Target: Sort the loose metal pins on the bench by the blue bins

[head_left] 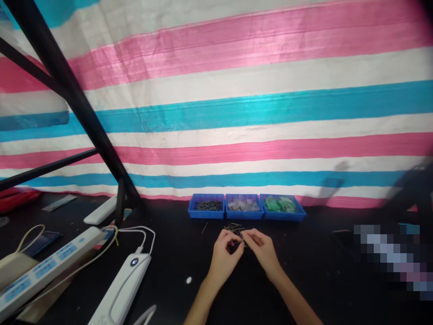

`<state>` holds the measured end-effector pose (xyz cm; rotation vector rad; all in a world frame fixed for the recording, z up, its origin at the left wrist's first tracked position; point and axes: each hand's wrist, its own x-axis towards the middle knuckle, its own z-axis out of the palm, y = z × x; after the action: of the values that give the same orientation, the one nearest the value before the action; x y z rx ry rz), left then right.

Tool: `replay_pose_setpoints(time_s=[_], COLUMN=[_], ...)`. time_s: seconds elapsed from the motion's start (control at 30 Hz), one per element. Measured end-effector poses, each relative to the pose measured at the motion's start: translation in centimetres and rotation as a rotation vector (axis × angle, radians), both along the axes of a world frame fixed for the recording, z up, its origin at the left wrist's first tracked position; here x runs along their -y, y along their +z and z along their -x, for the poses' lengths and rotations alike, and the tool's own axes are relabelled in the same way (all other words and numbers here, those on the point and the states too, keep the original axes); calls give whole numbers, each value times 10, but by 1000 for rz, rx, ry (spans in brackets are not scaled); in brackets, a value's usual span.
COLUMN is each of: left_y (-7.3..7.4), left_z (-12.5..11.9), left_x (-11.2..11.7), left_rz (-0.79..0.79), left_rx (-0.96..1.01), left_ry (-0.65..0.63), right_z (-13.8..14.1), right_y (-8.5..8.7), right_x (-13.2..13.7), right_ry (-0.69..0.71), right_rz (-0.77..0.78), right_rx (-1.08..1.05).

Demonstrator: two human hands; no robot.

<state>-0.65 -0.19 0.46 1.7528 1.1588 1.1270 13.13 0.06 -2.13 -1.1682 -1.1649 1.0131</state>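
Observation:
My left hand (226,253) and my right hand (263,250) meet over the black table, fingertips pinched close together. Whatever lies between the fingertips is too small to make out. Just behind them is a loose pile of thin metal screws or nails (233,226), partly hidden by my fingers. A single one (204,228) lies apart on the left. Beyond stand three blue bins in a row: the left bin (206,215) has many dark screws or nails, the middle bin (245,215) clear plastic pieces or bags, the right bin (283,217) green packets.
On the left are a white power strip (50,266), a white box-shaped device (123,289) with cables, and a phone (42,243). A black metal frame (84,113) slants up there. A striped sheet (257,108) hangs behind. A small white disc (189,280) lies near my left forearm.

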Motion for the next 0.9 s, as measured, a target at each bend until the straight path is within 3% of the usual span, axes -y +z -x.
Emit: replay_pose_setpoints(time_s=[0.2,0.4,0.53,0.73,0.9], left_y=[-2,9,10,3,3], left_z=[7,20,23,22,20], left_x=[-6,-7,-8,-12,-11], left_rz=[-32,-35,-9,4,-6], left_rx=[52,265,373,341,241], left_ry=[179,361,395,406,375], right_z=[0,19,32,29,5], right_y=[2,5,14,34,26], right_x=[-4,-15,-35,-54,-35], right_ry=[-23,49,88,166,56], right_rz=[73,41,33,-4,-75], right_rx=[20,119,105,-32,242])
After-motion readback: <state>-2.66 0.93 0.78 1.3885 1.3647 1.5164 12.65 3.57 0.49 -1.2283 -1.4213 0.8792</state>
